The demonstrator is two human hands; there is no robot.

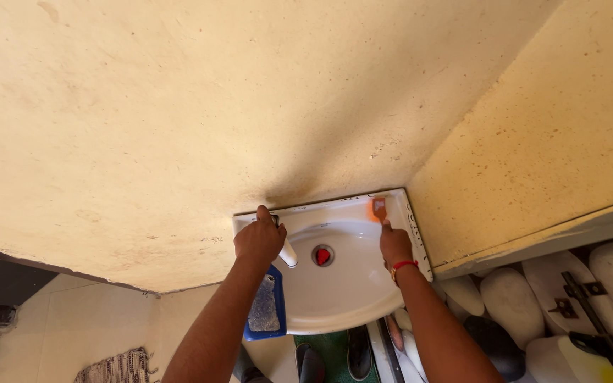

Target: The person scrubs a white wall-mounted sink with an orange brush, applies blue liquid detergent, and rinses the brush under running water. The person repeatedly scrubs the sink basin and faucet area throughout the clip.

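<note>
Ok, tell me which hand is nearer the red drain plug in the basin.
Right hand, though narrowly: it is right of the red drain plug, by the orange scrubber. Left hand grips the tap, left.

White wall-mounted sink (342, 298): orange soap (377, 208) on rim, blue tray (267, 312) alongside.

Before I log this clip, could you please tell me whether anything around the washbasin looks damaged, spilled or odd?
Nothing looks broken or spilled. The basin has dark speckled grime along its right rim, beside the right hand and an orange pad. The left hand rests on the tap. A red piece sits in the drain.
</note>
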